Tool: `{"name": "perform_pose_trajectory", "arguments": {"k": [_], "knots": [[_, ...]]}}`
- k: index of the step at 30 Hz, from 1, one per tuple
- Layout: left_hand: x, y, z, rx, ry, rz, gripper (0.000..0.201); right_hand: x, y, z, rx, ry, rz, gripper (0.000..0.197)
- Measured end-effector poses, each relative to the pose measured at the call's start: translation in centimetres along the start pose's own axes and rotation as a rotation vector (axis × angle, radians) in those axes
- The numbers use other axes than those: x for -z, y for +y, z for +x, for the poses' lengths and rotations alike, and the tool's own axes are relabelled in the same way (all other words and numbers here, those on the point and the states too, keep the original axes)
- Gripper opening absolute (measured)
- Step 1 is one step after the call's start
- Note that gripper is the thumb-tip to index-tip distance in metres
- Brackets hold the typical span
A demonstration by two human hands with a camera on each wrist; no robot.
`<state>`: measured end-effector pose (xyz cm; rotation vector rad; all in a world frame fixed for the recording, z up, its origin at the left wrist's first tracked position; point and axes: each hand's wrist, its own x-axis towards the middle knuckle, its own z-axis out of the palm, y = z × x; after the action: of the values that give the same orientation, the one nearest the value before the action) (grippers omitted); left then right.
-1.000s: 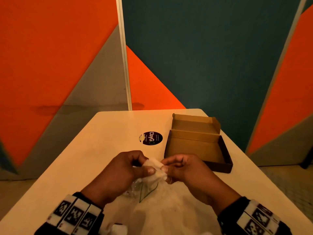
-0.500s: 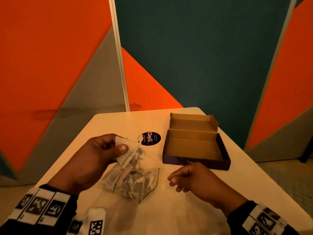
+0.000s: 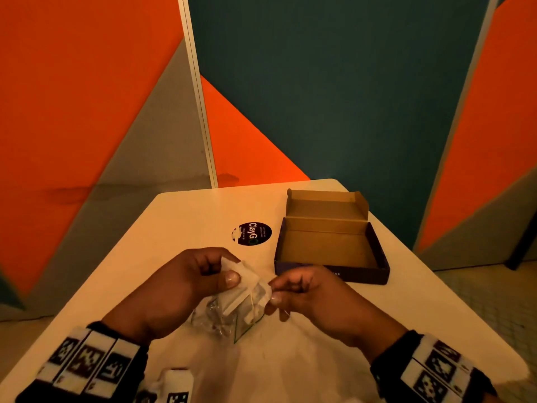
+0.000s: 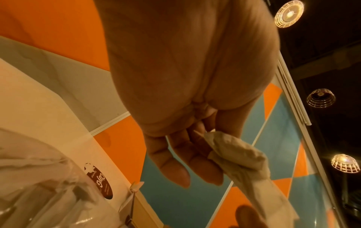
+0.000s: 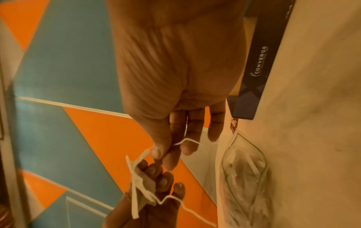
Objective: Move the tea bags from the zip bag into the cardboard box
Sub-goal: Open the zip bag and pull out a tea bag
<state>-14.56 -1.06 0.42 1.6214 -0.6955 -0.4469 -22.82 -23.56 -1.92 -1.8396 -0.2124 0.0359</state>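
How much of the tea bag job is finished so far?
Nothing is in yet: the cardboard box looks empty. In hand: the left hand holds a tea bag while the right hand pinches its string. Left: the zip bag on the table holds more.

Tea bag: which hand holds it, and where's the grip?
Both. Left hand pinches the tea bag at its upper end; right hand pinches its string end, above the zip bag.

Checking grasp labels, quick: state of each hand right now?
Left hand: closed, pinching a tea bag.
Right hand: closed, pinching the same tea bag's string.
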Motion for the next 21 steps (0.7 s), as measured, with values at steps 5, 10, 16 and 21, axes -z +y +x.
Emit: {"name": "perform_pose_trajectory", "arguments": {"k": [5, 10, 16, 21], "knots": [[0.5, -0.1, -0.1, -0.030, 0.064, -0.100, 0.028, 1.2, 1.6, -0.6, -0.148, -0.004, -0.142, 0.017], [0.4, -0.1, 0.0, -0.042, 0.156, -0.155, 0.020, 1.7, 2.2, -0.3, -0.182, 0.301, -0.422, 0.023], [-1.8, -0.5, 0.4, -0.032, 0.190, -0.135, 0.017, -1.2, -1.1, 0.3, 0.077, 0.248, 0.253, 0.032], [-3.0, -0.8, 0.6, -0.025, 0.262, -0.128, 0.014, -1.9, -1.8, 0.4, 0.081, 0.245, 0.302, 0.034]]}}
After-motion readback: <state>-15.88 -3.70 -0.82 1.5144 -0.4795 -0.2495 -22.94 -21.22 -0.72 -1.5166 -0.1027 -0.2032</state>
